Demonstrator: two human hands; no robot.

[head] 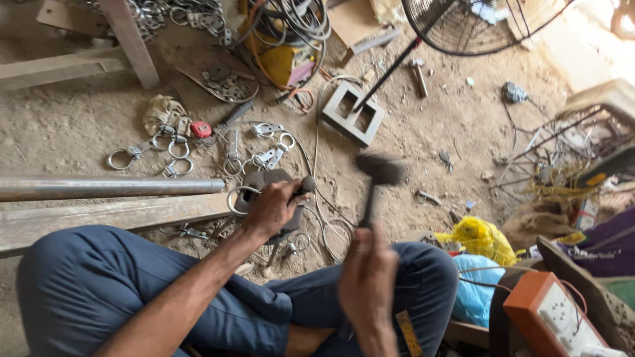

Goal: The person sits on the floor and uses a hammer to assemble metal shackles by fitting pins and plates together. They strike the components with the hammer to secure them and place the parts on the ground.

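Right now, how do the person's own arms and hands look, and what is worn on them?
Both arms are bare: no sleeves show on either forearm. The left hand and the right hand wear no gloves, and no watch or ring can be seen. The right hand is blurred, so fine details there cannot be told. Blue trousers cover the legs below.

A crumpled yellow plastic bag (481, 239) was seen on the floor at the right, just beside the person's knee. A light blue plastic bag (473, 291) lay directly below it, touching it. Farther right, a small carton (585, 213) with red and white faces stood among the clutter; its label could not be made out, possibly because of glare. A dark purple bag with pale printing (605, 248) was set at the right edge, just above an orange box with a white face (552, 317).
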